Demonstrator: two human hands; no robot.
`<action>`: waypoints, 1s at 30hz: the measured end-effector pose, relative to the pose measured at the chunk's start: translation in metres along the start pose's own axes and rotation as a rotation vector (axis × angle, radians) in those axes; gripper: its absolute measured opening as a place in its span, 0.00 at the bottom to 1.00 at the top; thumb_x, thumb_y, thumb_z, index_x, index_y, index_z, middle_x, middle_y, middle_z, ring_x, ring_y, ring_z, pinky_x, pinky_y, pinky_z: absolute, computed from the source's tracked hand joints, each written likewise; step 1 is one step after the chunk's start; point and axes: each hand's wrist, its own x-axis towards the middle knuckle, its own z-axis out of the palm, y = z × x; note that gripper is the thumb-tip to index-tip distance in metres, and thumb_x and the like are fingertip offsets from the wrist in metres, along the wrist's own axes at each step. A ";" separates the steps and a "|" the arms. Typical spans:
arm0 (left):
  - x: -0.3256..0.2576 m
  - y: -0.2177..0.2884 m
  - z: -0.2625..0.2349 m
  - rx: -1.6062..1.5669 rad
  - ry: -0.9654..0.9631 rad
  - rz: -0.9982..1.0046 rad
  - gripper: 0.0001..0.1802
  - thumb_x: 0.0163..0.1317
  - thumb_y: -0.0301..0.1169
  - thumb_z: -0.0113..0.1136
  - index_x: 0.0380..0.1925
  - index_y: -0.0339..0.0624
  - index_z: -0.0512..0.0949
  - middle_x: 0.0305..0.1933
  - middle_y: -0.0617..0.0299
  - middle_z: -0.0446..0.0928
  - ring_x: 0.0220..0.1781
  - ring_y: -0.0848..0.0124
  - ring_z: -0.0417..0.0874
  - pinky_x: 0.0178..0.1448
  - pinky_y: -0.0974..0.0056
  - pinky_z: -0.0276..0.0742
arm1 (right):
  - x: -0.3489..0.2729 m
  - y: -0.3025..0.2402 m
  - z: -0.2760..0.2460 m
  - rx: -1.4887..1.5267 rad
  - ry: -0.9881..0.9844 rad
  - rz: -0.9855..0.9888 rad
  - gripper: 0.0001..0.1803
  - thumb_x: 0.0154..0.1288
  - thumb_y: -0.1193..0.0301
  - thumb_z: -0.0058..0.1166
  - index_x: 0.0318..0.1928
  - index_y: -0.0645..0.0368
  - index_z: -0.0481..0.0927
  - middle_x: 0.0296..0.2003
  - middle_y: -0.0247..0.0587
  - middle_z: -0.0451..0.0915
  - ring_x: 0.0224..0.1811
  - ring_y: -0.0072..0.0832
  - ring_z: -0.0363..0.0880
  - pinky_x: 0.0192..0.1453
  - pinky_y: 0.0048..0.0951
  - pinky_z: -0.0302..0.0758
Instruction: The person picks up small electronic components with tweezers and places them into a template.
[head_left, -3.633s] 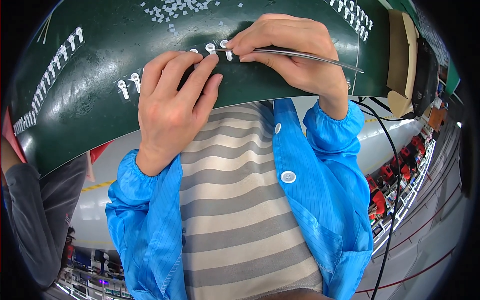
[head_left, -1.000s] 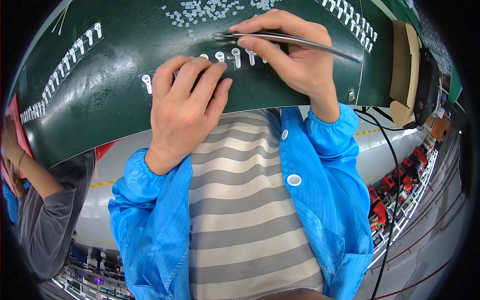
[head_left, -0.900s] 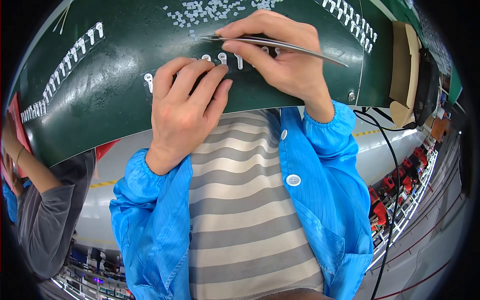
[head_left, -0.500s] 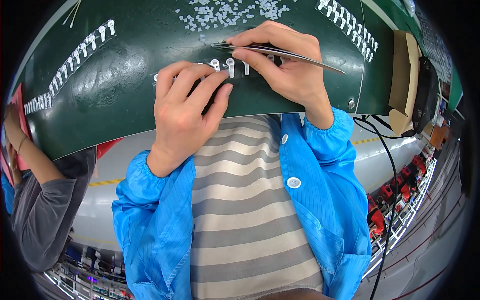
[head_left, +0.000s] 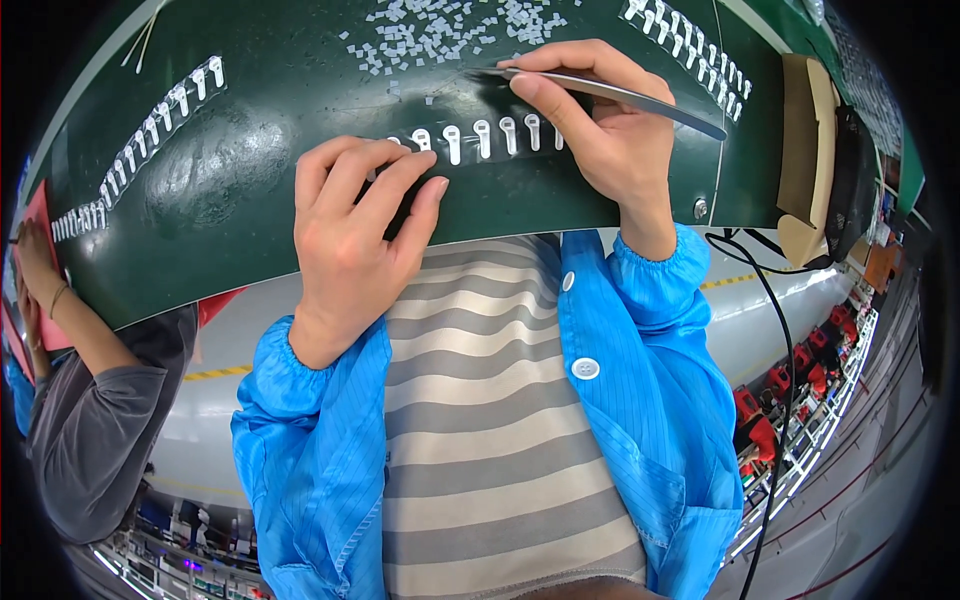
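My right hand point(head_left: 600, 130) grips metal tweezers point(head_left: 610, 92), tips pointing left over the dark green mat point(head_left: 250, 170), near a scatter of small white square pieces point(head_left: 450, 30). Just below the tips lies a short row of white keyhole-shaped tabs point(head_left: 490, 137). My left hand point(head_left: 355, 235) rests flat on the mat's near edge, its fingertips at the left end of that row, covering part of it.
More rows of white tabs lie at the mat's left point(head_left: 150, 125) and top right point(head_left: 690, 45). A cardboard box point(head_left: 805, 150) stands at the right. A black cable point(head_left: 770, 330) hangs down at the right. Another person's arm in a grey sleeve point(head_left: 85, 420) is at the left.
The right hand with the tweezers has lifted from the tab row toward the scattered squares, then back near the row. The row of tabs has grown longer. My left hand stays at its left end.
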 end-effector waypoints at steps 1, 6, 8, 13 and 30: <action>0.000 0.000 0.000 -0.002 -0.001 0.003 0.14 0.52 0.23 0.78 0.41 0.43 0.89 0.43 0.62 0.84 0.50 0.58 0.80 0.52 0.57 0.78 | 0.001 0.001 0.001 0.000 0.016 -0.015 0.10 0.68 0.80 0.68 0.49 0.69 0.87 0.43 0.47 0.91 0.44 0.25 0.90 0.50 0.23 0.85; 0.000 0.003 0.000 -0.001 0.001 0.003 0.14 0.53 0.23 0.78 0.41 0.43 0.89 0.43 0.62 0.84 0.51 0.58 0.80 0.53 0.57 0.78 | 0.006 0.005 0.002 -0.059 0.036 -0.091 0.10 0.69 0.79 0.68 0.49 0.67 0.88 0.44 0.45 0.91 0.45 0.24 0.90 0.50 0.22 0.85; 0.000 0.003 -0.002 0.014 0.001 0.001 0.13 0.52 0.23 0.78 0.40 0.43 0.89 0.44 0.62 0.84 0.51 0.58 0.80 0.53 0.57 0.78 | 0.007 0.005 0.002 -0.091 0.030 -0.113 0.09 0.69 0.79 0.68 0.48 0.67 0.88 0.44 0.44 0.91 0.45 0.24 0.90 0.51 0.22 0.85; 0.000 0.000 -0.001 0.015 -0.002 -0.003 0.13 0.52 0.23 0.78 0.40 0.43 0.89 0.44 0.63 0.84 0.51 0.58 0.80 0.53 0.57 0.78 | 0.010 0.000 0.006 -0.115 0.011 -0.104 0.08 0.69 0.79 0.68 0.48 0.66 0.88 0.42 0.41 0.91 0.44 0.23 0.90 0.50 0.22 0.85; 0.000 0.001 0.002 0.000 0.020 -0.018 0.13 0.51 0.22 0.78 0.38 0.43 0.89 0.44 0.63 0.84 0.51 0.59 0.80 0.52 0.58 0.79 | 0.022 -0.004 0.014 -0.143 0.044 -0.133 0.09 0.67 0.78 0.70 0.47 0.64 0.89 0.41 0.38 0.91 0.42 0.22 0.90 0.48 0.21 0.85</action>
